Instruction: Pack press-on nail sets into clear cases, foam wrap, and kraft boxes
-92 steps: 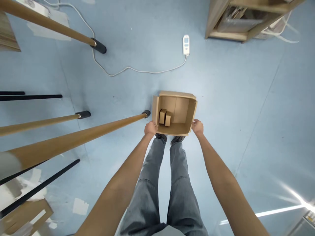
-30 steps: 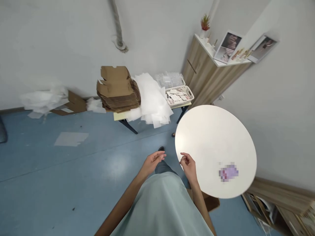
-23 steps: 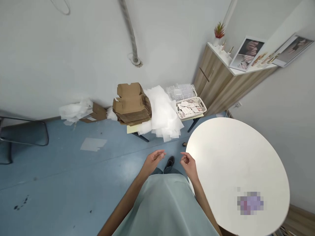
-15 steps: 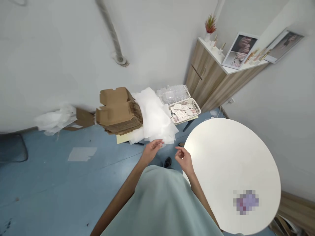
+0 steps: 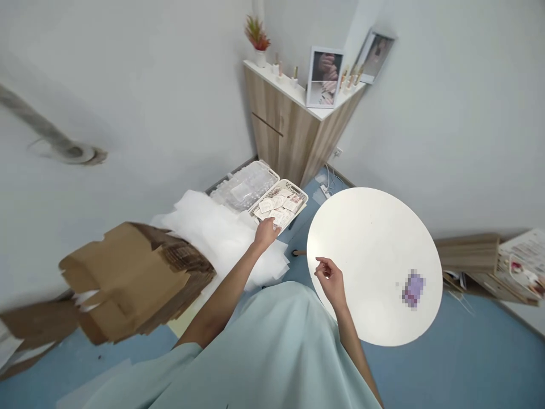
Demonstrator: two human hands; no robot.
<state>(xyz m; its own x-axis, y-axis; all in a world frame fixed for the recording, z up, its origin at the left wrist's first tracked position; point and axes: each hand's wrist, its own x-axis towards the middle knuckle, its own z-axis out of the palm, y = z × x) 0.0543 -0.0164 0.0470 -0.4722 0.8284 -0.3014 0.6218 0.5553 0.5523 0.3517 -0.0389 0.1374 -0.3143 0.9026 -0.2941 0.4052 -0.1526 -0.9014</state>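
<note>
My left hand (image 5: 266, 233) reaches out to the near edge of a white slotted basket (image 5: 298, 196) filled with several small flat packets (image 5: 276, 205). Its fingers touch the packets; I cannot tell whether they grip one. My right hand (image 5: 330, 280) hangs loosely curled and empty over the near edge of a round white table (image 5: 374, 250). A pile of white translucent sheets (image 5: 213, 230) lies just left of my left hand. A stack of flattened brown cardboard boxes (image 5: 131, 278) sits further left.
A clear plastic tray stack (image 5: 244, 184) lies behind the basket. A wooden cabinet (image 5: 289, 128) with a plant and framed pictures stands in the corner. A blurred purple item (image 5: 412, 288) rests on the round table. Low shelves (image 5: 489, 261) line the right wall. Blue floor.
I stepped closer to the low table. My left hand moved forward from beside my right hand to the basket of packets. Earlier, both hands held an open cardboard box on the floor.
</note>
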